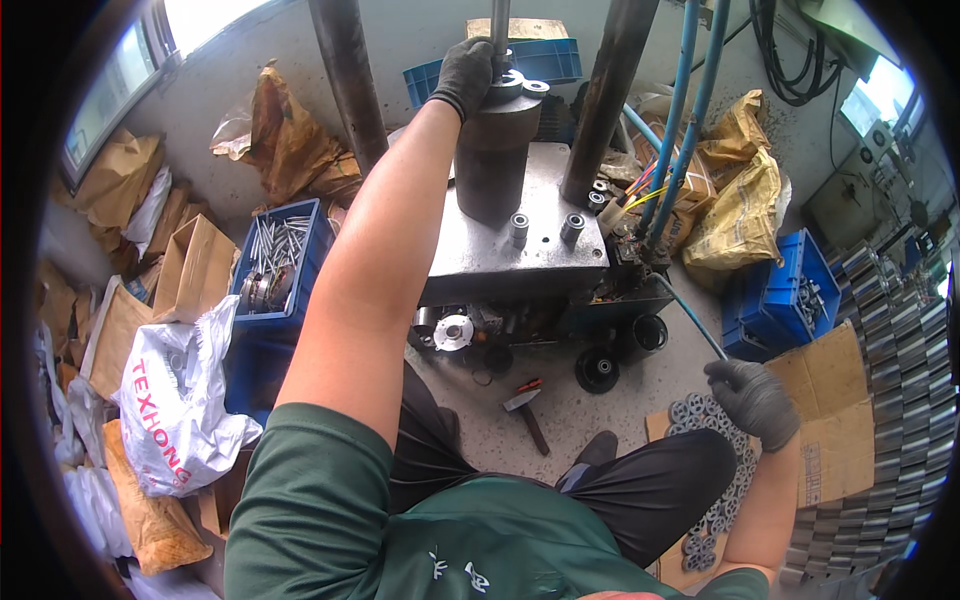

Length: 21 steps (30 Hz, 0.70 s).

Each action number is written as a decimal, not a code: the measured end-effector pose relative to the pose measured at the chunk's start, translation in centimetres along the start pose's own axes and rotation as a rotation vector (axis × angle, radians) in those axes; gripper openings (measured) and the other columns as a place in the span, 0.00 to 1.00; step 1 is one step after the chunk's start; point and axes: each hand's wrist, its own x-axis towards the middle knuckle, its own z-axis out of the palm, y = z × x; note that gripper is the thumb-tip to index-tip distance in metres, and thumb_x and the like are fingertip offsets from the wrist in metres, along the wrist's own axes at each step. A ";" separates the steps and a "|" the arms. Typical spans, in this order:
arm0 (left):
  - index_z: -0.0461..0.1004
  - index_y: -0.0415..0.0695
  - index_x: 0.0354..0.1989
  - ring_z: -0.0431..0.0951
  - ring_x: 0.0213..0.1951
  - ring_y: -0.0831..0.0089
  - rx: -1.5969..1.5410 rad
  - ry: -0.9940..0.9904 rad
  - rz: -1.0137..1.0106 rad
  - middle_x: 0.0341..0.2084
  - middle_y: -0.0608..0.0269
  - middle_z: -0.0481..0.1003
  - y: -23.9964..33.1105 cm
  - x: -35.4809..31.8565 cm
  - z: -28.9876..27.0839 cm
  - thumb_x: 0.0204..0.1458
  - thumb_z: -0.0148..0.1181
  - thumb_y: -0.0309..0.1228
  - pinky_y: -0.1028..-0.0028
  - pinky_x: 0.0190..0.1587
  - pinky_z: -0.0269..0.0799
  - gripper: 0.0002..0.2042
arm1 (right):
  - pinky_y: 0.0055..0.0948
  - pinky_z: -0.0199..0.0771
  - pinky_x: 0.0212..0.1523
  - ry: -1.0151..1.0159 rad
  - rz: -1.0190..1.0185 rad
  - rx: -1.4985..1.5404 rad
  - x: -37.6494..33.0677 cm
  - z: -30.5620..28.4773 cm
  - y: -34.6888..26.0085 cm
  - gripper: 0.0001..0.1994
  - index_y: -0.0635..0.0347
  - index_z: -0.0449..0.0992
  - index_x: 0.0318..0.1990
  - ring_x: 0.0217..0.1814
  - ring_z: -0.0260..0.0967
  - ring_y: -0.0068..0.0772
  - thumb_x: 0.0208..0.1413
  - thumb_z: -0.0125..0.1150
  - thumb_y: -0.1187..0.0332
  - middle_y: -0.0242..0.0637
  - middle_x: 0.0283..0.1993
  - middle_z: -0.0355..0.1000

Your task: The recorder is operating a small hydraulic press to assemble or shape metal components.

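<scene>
My left hand [466, 75], in a dark grey glove, reaches to the top of a thick dark steel cylinder [492, 165]. Its fingers curl beside the vertical press ram [500, 25], and what they hold is hidden. A small bearing [536, 88] lies on the cylinder's top edge, right of the ram. The cylinder stands on a thick steel press table [460, 245]. Two more bearings, one on the left [519, 226] and one on the right [573, 226], sit near its front edge. Low on the right, my gloved right hand [755, 402] closes on the end of a thin lever [692, 318].
Steel columns [350, 80] flank the ram, and blue hoses [690, 110] hang at right. A hammer [528, 415] lies on the floor by my feet. Ring-shaped parts [700, 415] cover cardboard beside my knee. Blue crates [283, 260] and a white bag [185, 400] stand left.
</scene>
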 end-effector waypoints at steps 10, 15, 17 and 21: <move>0.81 0.36 0.50 0.85 0.37 0.68 -0.011 0.003 -0.019 0.36 0.55 0.83 -1.2 0.6 -0.2 0.64 0.44 0.29 0.69 0.48 0.82 0.18 | 0.40 0.80 0.49 -0.029 -0.051 -0.018 0.3 -0.2 -0.2 0.13 0.64 0.84 0.48 0.44 0.82 0.52 0.59 0.63 0.69 0.54 0.40 0.82; 0.81 0.36 0.51 0.85 0.37 0.69 0.216 0.002 0.186 0.36 0.55 0.83 -2.8 1.6 -0.4 0.64 0.44 0.29 0.70 0.48 0.81 0.18 | 0.40 0.80 0.49 0.037 -0.008 0.054 0.0 -0.3 -0.5 0.13 0.63 0.84 0.48 0.44 0.82 0.52 0.59 0.63 0.69 0.55 0.40 0.82; 0.81 0.36 0.51 0.84 0.37 0.69 0.184 0.001 0.135 0.35 0.55 0.83 -2.6 1.5 -0.4 0.64 0.44 0.29 0.71 0.48 0.81 0.18 | 0.41 0.80 0.48 0.012 -0.019 0.040 0.2 -0.3 -0.4 0.13 0.63 0.84 0.48 0.44 0.82 0.52 0.59 0.63 0.69 0.55 0.40 0.82; 0.81 0.37 0.50 0.84 0.37 0.69 0.192 -0.002 0.125 0.35 0.55 0.83 -1.2 0.7 -0.2 0.64 0.43 0.30 0.71 0.48 0.81 0.18 | 0.41 0.80 0.48 0.151 -0.019 0.208 0.6 0.0 0.1 0.13 0.63 0.84 0.48 0.43 0.82 0.53 0.59 0.63 0.69 0.56 0.39 0.81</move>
